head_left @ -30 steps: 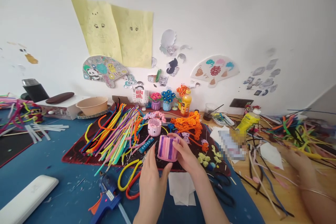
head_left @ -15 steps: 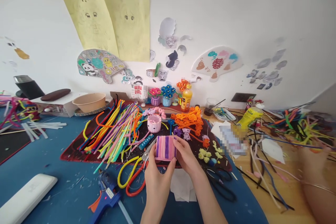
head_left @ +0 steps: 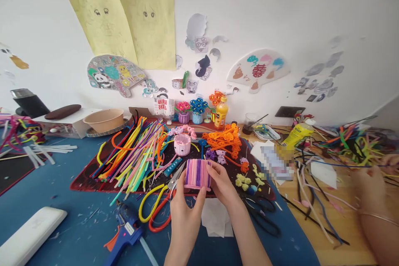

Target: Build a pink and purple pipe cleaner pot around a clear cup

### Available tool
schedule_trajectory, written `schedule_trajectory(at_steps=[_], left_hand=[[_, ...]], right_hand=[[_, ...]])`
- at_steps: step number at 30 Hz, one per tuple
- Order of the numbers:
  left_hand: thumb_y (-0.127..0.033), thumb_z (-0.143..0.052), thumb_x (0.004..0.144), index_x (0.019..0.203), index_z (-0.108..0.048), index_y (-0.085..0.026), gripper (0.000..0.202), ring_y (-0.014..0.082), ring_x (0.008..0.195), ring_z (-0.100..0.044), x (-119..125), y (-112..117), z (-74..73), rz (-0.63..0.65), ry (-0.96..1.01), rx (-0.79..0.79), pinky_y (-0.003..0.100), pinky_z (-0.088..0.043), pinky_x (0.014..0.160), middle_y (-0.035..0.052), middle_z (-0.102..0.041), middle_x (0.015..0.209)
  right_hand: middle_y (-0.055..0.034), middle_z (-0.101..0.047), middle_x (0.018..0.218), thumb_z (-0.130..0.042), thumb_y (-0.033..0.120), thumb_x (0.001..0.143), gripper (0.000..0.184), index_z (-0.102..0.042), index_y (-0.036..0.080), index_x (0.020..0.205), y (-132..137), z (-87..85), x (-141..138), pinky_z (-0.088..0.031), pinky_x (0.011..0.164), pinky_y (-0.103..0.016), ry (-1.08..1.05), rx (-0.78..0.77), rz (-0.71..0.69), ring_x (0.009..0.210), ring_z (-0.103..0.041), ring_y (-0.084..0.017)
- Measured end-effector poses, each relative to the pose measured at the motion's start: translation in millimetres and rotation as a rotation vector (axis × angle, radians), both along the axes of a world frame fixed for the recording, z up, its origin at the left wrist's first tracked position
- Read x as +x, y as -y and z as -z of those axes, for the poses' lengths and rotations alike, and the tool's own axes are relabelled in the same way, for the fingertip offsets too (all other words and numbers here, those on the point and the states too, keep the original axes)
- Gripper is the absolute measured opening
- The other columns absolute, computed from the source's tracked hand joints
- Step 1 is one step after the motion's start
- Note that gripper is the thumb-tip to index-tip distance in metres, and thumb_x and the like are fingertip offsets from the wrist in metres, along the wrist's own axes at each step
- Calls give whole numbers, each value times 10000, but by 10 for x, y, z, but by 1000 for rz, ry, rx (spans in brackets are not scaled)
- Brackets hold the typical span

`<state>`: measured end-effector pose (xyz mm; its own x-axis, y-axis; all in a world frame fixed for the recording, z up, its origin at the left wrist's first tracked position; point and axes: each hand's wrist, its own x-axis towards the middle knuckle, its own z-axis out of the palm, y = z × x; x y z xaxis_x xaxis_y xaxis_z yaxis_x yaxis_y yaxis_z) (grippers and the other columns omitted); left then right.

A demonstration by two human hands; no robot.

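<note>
Between both hands is a small striped pot of pink and purple pipe cleaners (head_left: 197,173), its side facing me. My left hand (head_left: 186,212) grips it from the left, thumb along the lower edge. From the right, my right hand (head_left: 222,187) holds it with fingers at the top and side. Just behind it stands a pink pot with a small face (head_left: 182,145). Scissors with yellow and red handles (head_left: 160,208) lie left of my left hand. A blue glue gun (head_left: 126,230) rests on the table nearby. White tissue (head_left: 216,218) lies under my right wrist.
Loose colourful pipe cleaners (head_left: 140,153) cover the dark mat's left side, with orange pieces (head_left: 222,143) on the right. Black-handled scissors (head_left: 263,216) lie right of my forearm. A juice bottle (head_left: 221,114) stands at the back. Another person's hands (head_left: 370,183) work at the right.
The striped pot has turned slightly in my hands, showing more purple stripes. At the right, the other person's second hand has come into view. The camera view has shifted slightly.
</note>
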<state>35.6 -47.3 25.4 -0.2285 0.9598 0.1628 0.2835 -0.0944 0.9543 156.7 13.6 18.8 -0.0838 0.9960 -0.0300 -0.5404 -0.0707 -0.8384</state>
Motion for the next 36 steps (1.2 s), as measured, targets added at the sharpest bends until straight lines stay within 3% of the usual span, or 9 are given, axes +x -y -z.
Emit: schedule_trajectory(at_steps=[7, 12, 15, 21, 26, 32, 36], left_hand=[[-472, -644, 855, 1458, -400, -164, 720, 290, 1117, -671, -24, -37, 33, 107, -4, 1, 430, -546, 921, 171, -652, 1325], [-476, -654, 821, 1444, -421, -134, 748, 301, 1012, -704, -33, -53, -4, 13, -135, -45, 416, -567, 822, 189, -696, 1228], [-495, -657, 809, 1430, -436, -130, 754, 300, 963, -718, -39, -49, -24, 1, -154, -61, 404, -572, 781, 189, -713, 1192], [-463, -686, 797, 1473, -366, -171, 803, 312, 1081, -699, -36, -25, -38, 40, -206, -66, 410, -562, 830, 184, -656, 1322], [-473, -639, 833, 1439, -416, -132, 730, 315, 922, -746, -41, -26, -52, 10, -289, -56, 389, -571, 714, 188, -733, 1160], [-399, -686, 828, 1486, -374, -175, 761, 315, 1134, -694, -80, -50, -16, 28, -309, -12, 382, -580, 821, 180, -658, 1335], [-384, -695, 846, 1445, -418, -191, 688, 292, 1138, -685, -48, -47, 55, -93, -292, 150, 379, -590, 836, 162, -658, 1316]], right_hand=[[27, -627, 621, -865, 511, 706, 347, -711, 200, 711, -18, 76, -2, -431, 569, -271, -14, -11, 43, 539, -522, -123], [30, -594, 587, -879, 499, 687, 366, -678, 195, 653, -2, 74, -32, -414, 572, -273, -13, -16, 24, 532, -502, -124], [31, -604, 598, -876, 500, 691, 359, -690, 194, 663, 7, 54, -36, -414, 592, -280, -7, -29, 16, 542, -509, -125], [14, -650, 615, -860, 523, 697, 359, -731, 189, 711, 0, 65, -24, -421, 606, -293, -8, -74, 5, 558, -554, -148], [-3, -696, 646, -884, 497, 671, 354, -771, 181, 783, 2, 67, -35, -434, 598, -286, -22, -107, -5, 561, -575, -152], [-14, -754, 720, -869, 510, 674, 386, -789, 180, 858, -45, 92, -45, -470, 653, -287, -80, -176, 27, 645, -640, -178], [-17, -783, 784, -821, 533, 708, 391, -783, 196, 902, -52, 100, -53, -497, 672, -292, -139, -237, 14, 702, -675, -199]])
